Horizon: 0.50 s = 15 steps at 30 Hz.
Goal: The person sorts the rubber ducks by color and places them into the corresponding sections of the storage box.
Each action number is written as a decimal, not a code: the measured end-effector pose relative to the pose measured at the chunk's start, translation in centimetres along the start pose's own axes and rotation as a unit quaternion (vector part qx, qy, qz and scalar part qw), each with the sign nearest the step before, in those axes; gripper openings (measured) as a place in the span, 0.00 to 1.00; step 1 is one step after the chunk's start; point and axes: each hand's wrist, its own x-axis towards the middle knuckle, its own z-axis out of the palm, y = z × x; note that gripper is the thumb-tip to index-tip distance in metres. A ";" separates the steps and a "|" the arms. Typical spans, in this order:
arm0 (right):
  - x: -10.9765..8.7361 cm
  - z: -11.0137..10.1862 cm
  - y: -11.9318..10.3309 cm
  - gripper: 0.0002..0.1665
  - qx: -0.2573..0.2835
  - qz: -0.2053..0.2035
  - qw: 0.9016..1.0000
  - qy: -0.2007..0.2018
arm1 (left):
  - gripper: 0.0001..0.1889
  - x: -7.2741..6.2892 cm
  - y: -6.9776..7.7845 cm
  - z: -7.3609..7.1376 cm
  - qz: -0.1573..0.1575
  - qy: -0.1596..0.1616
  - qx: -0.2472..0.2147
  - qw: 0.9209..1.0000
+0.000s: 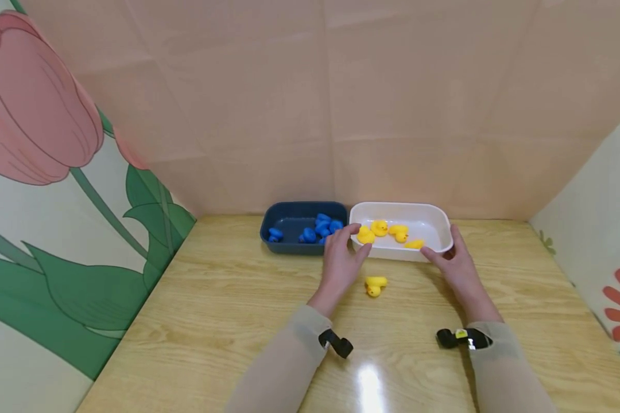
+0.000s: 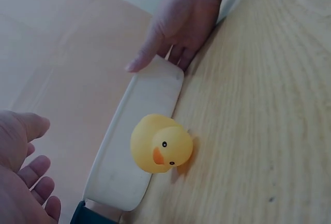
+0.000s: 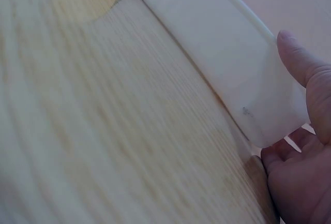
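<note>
A white plastic tray [image 1: 387, 253] stands against the back wall with several yellow rubber ducks [image 1: 379, 228] inside. My right hand [image 1: 460, 269] holds its right end, thumb at the near rim and fingers around the corner; the right wrist view shows this hand [image 3: 305, 167] at the tray's end wall. My left hand [image 1: 341, 261] hovers at the tray's left end. Its fingers are bent loosely and hold nothing, and the left wrist view shows this hand [image 2: 23, 172] apart from the tray. One rubber duck [image 1: 376, 285] lies on the table between my hands.
Left of the white tray, close beside it, is a dark blue tray [image 1: 294, 249] with several blue toys [image 1: 309, 235] in it. A pinkish covering [image 1: 268, 115] rises behind the table [image 1: 212, 321]. Flower-patterned panels stand at both sides.
</note>
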 end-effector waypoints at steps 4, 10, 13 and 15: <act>-0.1 0.0 -0.2 0.69 0.000 0.002 1.000 0.000 | 0.25 -0.9 -0.2 -0.2 0.001 -0.013 -0.011 1.000; 0.2 -0.1 0.2 0.68 0.004 -0.006 1.000 0.001 | 0.25 -2.2 -0.7 -0.1 0.009 -0.029 -0.021 0.999; 0.3 -0.1 0.4 0.67 0.005 -0.010 1.000 0.002 | 0.25 -2.9 -1.0 0.2 0.003 -0.034 -0.019 0.999; 0.2 -0.1 0.4 0.67 0.006 -0.008 1.000 0.001 | 0.26 -3.3 -1.2 0.4 -0.004 -0.041 -0.022 0.999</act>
